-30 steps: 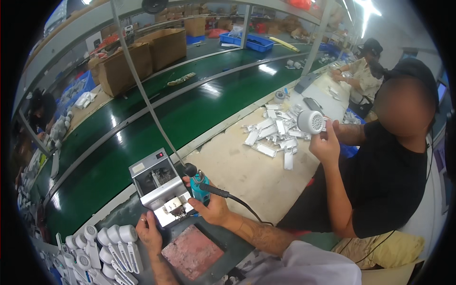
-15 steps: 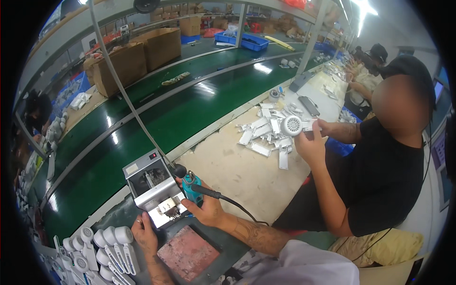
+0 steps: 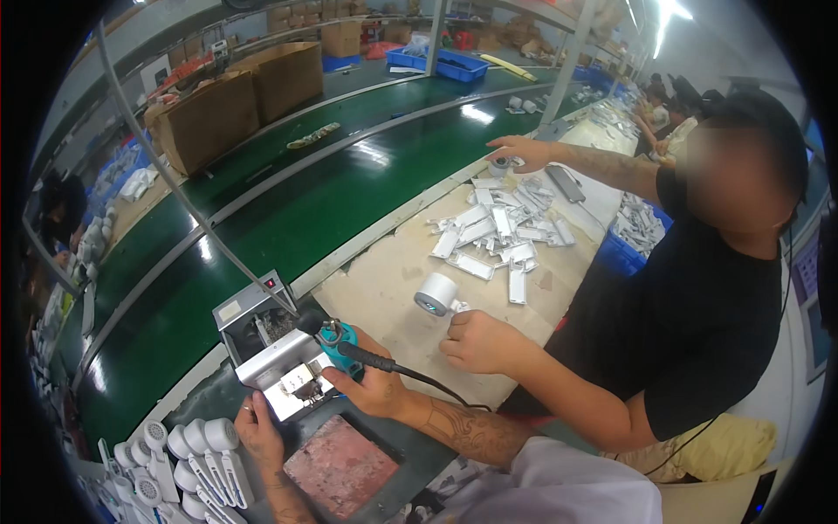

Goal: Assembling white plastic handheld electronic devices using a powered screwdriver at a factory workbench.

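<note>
My right hand is closed round a teal electric screwdriver that hangs from a thin pole, its black cable running right. The tool is upright beside a grey metal screw feeder with a small red display and a brightly lit front plate. Its tip is hidden. My left hand, a ring on one finger, is at the feeder's near left corner with its fingers curled together; anything in them is hidden. Below, between my forearms, lies a worn reddish square pad.
White handheld fans are massed at lower left. A co-worker at right holds a white fan and reaches across a pile of white casings. A green conveyor runs behind; brown cartons stand beyond it.
The co-worker has brought the white fan nearer to me and stretched the other arm over the pile toward the conveyor. My hands stay at the screw feeder; the view has shifted slightly.
</note>
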{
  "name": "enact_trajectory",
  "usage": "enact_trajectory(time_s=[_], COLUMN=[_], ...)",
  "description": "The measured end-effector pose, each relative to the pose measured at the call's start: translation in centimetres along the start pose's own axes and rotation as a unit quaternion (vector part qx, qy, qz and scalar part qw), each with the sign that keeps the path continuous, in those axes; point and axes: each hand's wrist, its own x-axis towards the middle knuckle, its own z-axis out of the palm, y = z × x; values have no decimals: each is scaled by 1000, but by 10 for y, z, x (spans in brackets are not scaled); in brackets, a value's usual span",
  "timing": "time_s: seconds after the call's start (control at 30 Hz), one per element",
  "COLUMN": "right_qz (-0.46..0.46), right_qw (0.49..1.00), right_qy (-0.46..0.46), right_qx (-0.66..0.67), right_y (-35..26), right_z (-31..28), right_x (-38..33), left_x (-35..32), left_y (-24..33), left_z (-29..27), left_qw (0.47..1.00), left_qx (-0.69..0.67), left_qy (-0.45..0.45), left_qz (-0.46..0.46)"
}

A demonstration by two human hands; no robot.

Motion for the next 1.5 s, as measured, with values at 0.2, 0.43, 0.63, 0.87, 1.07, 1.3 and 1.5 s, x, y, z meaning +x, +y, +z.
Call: enact_trajectory(time_s=[0.2,0.43,0.63,0.87,1.07,1.3,1.5], right_qz=[-34,-11,13,12,-75,-36,0], right_qw=[999,1000,1000,1000,996,999,999], right_qy=[10,-2,-10,-3,2,-21,-38], right_qx=[-20,-16,-7,5,-56,2,11], right_y=[2,4,2,3,1,-2,4], right_z=[1,-1,0,-1,-3,-6,-5], right_x=[1,-2,-1,0,5,8,-1], left_x=[0,-2,0,-1,-2,2,0], left_y=[2,2,-1,2,0,0,0], left_z=[-1,0,1,2,-1,-4,4], left_qw=[1000,1000,1000,1000,1000,999,998], left_qx=[2,4,8,-1,11,5,-44], left_qy=[-5,-17,-3,9,-15,-39,-11], left_qz=[-6,-17,-5,16,-12,-33,-36])
